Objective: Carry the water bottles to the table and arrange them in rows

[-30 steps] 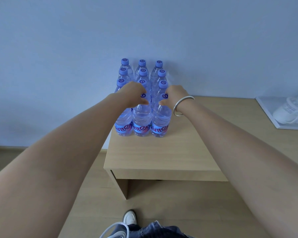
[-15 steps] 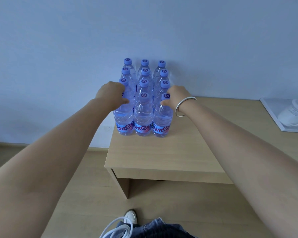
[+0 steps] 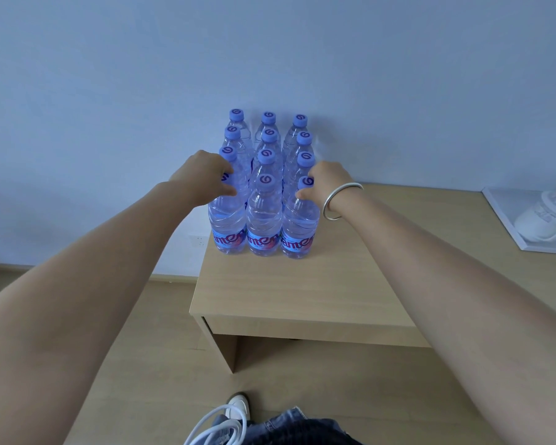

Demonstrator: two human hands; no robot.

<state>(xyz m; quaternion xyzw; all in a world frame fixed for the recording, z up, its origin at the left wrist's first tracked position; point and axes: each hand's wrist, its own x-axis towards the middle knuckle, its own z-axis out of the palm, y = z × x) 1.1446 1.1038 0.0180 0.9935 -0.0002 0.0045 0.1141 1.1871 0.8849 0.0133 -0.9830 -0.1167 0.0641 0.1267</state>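
"Behind everything was a plain wall (image 3: 109, 91). What stood on the table (image 3: 302, 290)?"

"Twelve water bottles (image 3: 264, 216) stood in three lines, four deep, at the back left part, up against the wall."

"Where were the hands?"

"The left hand (image 3: 203, 178) curled on the neck of the front left bottle. The right hand (image 3: 326, 184), with a bracelet (image 3: 339, 200), pinched the neck of the front right bottle."

"Was anything else close?"

"A white tray (image 3: 507, 223) sat far right. The front of the table was bare wood. A shoe (image 3: 238, 407) stood on the floor (image 3: 148, 364) below, and the first bottle line was near the left edge."
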